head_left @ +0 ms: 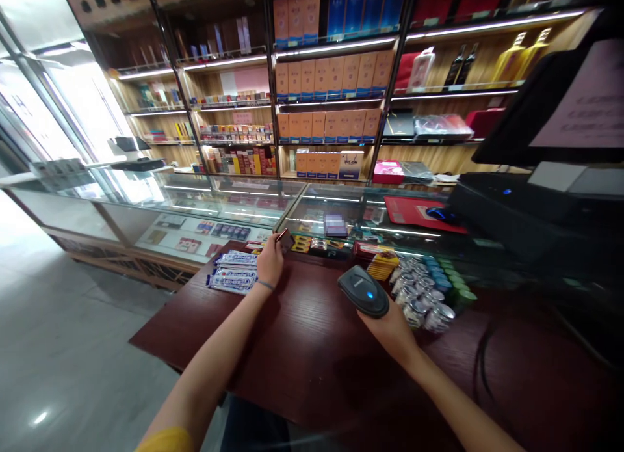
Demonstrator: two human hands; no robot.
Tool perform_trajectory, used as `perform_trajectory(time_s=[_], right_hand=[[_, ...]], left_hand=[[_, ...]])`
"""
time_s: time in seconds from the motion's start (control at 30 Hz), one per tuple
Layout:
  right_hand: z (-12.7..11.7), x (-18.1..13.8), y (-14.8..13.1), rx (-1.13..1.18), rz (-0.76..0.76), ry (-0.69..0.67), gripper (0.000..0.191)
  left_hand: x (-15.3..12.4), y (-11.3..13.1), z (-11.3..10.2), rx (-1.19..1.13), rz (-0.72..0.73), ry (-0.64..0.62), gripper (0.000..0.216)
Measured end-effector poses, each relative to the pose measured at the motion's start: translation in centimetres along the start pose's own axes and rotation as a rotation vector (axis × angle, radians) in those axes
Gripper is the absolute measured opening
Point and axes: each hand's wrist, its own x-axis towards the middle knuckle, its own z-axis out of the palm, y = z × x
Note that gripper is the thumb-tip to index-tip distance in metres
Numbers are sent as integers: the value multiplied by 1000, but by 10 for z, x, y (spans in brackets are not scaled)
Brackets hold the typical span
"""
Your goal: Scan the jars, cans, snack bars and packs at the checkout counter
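Black scanner (363, 291): your right hand (390, 328) is closed around its handle from below. The head is raised over the dark red counter (302, 348), with a blue light showing on top.
Small dark pack (285, 239): your left hand (270, 260) pinches it at the fingertips, at the far edge of the counter, against the glass case (219, 205).
Scanner handling: it looks like hard, smooth plastic, probably light and stiff. The handle is the sure place to hold it; the rounded head looks likely to slip.
Pack handling: likely very light and rigid, with edges that could crush. Hold it by the short sides, as you do now.
Nearby: blue-and-white packs (234, 274) lie just left of your left hand, and shiny tins (424, 296) stand just right of the scanner.
Hidden: your right fingers sit under the scanner body. The pack's face is too small to read.
Cut off: the monitor (575, 107) runs out of view at right.
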Motion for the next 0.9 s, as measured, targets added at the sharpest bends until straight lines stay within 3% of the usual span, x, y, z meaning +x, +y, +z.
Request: perform_trajectory(time_s=[0.07,0.17,0.27,0.5,0.7,0.9], right_hand=[[0,-1,0,7,10,37,37],[-3,-3,-1,-7,30,58,38],[-5,-4,0,-94,71,25,42],[0,-6,14,-388,86,-152,62],[-1,-7,15,-390,25,-210,33],[-5,-6,9,-337,15,-145,36]], left_hand=[[-15,11,16,-389,-215,109,22],[-39,25,40,-966,-621,118,19],[-58,29,53,-1249,-819,94,16],[-70,20,57,-1314,-878,62,15],[-73,17,60,-1323,-856,40,13],[-70,15,60,-1331,-871,47,19]])
